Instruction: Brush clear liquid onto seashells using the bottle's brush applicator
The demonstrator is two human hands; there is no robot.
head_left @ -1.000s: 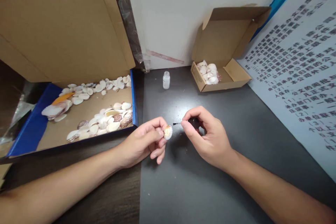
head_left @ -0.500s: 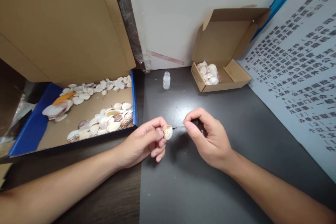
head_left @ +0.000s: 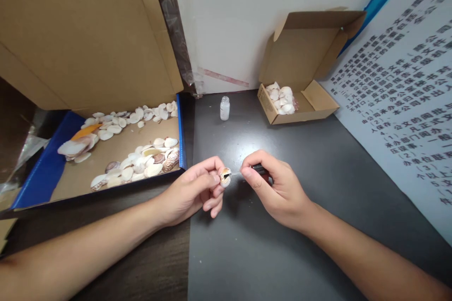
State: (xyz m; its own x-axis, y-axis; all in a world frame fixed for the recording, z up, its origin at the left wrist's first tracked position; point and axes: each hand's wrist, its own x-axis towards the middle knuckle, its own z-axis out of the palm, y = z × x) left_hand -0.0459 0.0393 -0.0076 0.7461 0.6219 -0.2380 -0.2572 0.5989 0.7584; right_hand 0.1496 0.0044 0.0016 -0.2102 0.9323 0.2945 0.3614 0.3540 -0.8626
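Note:
My left hand [head_left: 203, 186] pinches a small brown and white shell [head_left: 225, 178] between thumb and fingertips. My right hand [head_left: 273, 183] is closed around a thin brush with a black handle [head_left: 260, 169], whose pale shaft points left. The brush's dark tip lies over the shell's surface. Beyond the hands, a small clear bottle [head_left: 224, 108] with whitish contents stands upright without a cap on the dark mat [head_left: 226, 263].
At left, an open blue-edged cardboard box [head_left: 181, 136] holds many shells in groups. A smaller open cardboard box [head_left: 303, 116] with white shells stands at the back right. Printed sheets [head_left: 399, 94] lean along the right side.
My right hand has moved slightly left with the brush, and its tip now overlaps the shell. The shell looks turned in my left fingers.

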